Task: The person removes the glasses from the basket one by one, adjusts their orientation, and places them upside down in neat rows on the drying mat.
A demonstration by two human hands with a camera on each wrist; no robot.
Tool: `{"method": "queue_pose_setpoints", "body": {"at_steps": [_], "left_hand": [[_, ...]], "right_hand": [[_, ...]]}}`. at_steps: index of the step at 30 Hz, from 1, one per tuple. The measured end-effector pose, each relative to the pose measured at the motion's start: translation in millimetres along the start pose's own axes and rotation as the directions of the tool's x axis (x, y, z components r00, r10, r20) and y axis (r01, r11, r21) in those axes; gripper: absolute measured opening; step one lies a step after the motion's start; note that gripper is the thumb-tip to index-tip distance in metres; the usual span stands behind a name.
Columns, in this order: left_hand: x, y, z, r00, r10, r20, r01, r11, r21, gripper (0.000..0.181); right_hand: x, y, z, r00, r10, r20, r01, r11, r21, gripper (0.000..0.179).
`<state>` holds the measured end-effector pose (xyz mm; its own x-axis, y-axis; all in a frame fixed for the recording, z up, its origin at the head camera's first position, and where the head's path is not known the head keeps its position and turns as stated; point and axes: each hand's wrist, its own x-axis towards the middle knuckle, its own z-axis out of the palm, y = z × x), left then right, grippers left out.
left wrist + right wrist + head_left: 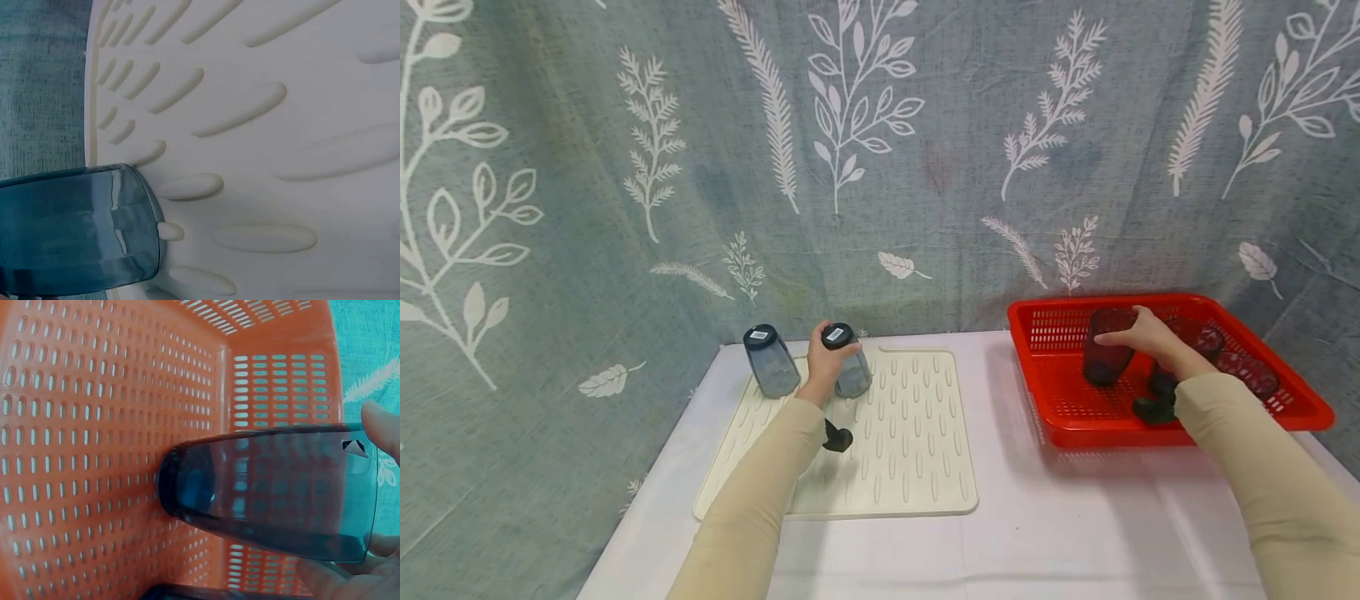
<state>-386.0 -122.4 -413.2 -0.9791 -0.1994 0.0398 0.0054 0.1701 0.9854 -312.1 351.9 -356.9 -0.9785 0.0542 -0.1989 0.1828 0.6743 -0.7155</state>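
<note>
Two smoky blue-grey drinking glasses stand mouth-down on a cream ribbed drying mat. My left hand (826, 367) grips the right-hand glass (853, 377) near its dark base, which carries a white label. Its rim meets the mat's ribs in the left wrist view, where the glass (75, 231) shows at lower left. The other glass (775, 371) is just left of that hand. Over in the red basket, my right hand (1153, 337) holds another glass (1105, 350) by its upper rim, thumb and fingers on opposite sides. That glass (275, 494) is mouth-up, thick base toward the basket floor.
The perforated red basket (1052, 436) sits at the right of the white-covered table (917, 558). More glasses (1247, 372) are in its right part, partly behind my right arm. The drying mat (917, 467) lies at left. A patterned grey-green curtain (940, 167) hangs behind.
</note>
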Motion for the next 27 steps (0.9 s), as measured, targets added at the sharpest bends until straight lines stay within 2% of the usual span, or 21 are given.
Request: {"method": "queue_pose_setpoints", "body": {"at_steps": [15,22,27], "left_hand": [[-2.8,-3.2,2.2,1.0,-0.001,-0.024,0.001,1.0,-0.001,0.079],[-5.0,-5.6,4.4,0.999,0.023,-0.046,-0.024,1.0,-0.016,0.078],[-6.3,-4.7,2.7,0.999,0.02,-0.031,-0.021,0.999,-0.034,0.078]], "right_hand": [[4.0,3.7,3.1,1.0,-0.015,0.004,0.015,1.0,0.005,0.095],[5.7,3.3,4.5,0.999,-0.029,-0.034,0.027,0.999,-0.043,0.087],[5.0,3.0,4.8,0.995,-0.065,-0.07,0.058,0.993,-0.1,0.08]]}}
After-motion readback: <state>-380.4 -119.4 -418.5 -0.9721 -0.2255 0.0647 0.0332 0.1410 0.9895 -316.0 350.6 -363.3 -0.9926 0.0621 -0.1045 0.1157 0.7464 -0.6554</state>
